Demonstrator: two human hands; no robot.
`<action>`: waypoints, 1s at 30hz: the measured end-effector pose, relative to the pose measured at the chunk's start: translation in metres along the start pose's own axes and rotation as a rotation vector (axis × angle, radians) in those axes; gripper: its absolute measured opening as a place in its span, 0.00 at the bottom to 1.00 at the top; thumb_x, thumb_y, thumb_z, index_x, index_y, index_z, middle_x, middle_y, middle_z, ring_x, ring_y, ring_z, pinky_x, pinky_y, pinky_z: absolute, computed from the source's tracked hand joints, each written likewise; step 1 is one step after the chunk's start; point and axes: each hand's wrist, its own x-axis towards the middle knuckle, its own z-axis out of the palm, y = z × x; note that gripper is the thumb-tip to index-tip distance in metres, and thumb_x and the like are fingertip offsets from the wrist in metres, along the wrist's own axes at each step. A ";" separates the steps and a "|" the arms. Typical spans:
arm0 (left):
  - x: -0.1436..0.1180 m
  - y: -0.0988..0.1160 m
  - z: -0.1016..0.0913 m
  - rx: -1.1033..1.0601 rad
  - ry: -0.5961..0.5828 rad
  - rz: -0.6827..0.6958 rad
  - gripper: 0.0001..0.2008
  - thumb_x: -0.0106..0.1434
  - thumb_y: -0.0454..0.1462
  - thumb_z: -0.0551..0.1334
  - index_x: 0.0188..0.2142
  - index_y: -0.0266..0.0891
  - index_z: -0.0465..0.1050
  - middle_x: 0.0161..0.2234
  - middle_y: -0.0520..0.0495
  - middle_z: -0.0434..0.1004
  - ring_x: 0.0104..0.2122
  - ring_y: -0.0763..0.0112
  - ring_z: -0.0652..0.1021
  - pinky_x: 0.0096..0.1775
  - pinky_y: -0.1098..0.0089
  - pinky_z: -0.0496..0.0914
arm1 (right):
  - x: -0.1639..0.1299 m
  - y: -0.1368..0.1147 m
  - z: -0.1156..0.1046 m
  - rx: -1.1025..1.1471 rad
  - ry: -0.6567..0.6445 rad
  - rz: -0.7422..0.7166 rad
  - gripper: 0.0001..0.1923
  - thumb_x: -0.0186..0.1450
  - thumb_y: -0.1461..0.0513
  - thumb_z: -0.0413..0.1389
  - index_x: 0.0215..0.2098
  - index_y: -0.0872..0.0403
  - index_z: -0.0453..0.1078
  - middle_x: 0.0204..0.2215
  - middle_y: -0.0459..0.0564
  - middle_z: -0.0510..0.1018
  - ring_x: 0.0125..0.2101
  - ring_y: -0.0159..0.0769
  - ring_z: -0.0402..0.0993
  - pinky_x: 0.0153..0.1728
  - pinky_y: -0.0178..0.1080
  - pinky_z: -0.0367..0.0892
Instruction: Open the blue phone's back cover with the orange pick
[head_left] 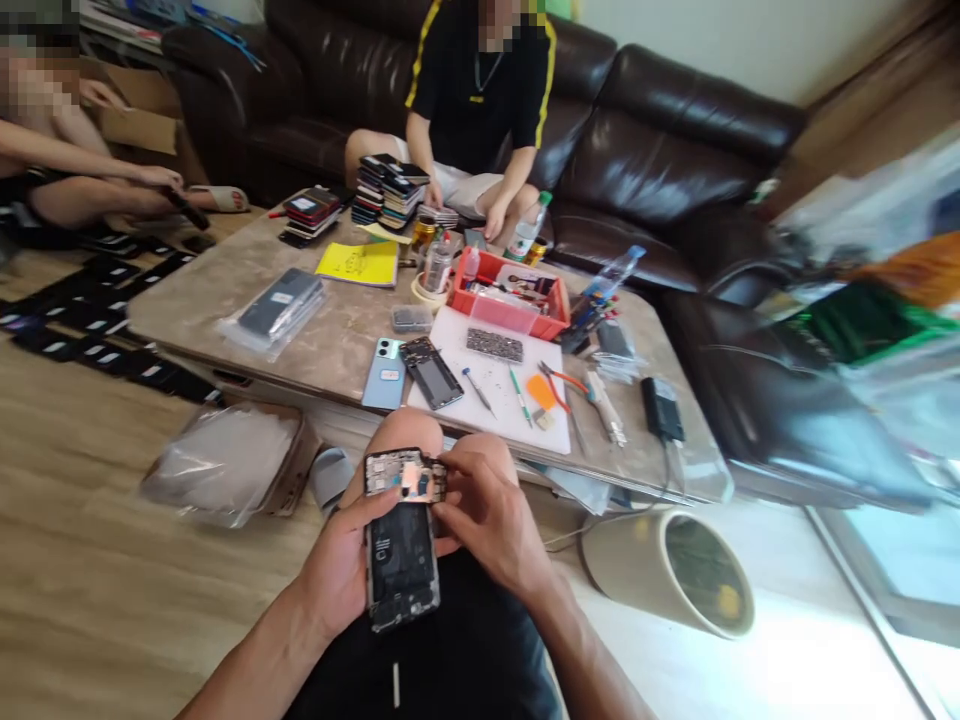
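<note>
over our lap, near the low table (pixel 330 345), our left hand (pixel 341 560) grips the opened phone (pixel 401 540) by its edge while our right hand (pixel 487 520) pinches at its top corner.

Motion blur is smearing the green and orange things (pixel 870 320) far right of the right hand (pixel 487 520). That hand's fingertips are hiding the opened phone (pixel 401 540)'s upper right corner.

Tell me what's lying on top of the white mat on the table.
On the white mat: an opened phone, a dark parts tray, two screwdrivers, an orange pick. Anything beneath them is hidden.
</note>
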 end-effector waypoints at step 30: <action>0.012 0.011 0.008 -0.001 -0.127 -0.093 0.39 0.80 0.58 0.47 0.58 0.27 0.82 0.59 0.24 0.84 0.47 0.46 0.88 0.48 0.42 0.84 | 0.015 0.026 -0.035 0.010 0.308 0.216 0.22 0.68 0.51 0.68 0.59 0.45 0.80 0.56 0.52 0.87 0.55 0.53 0.85 0.57 0.55 0.78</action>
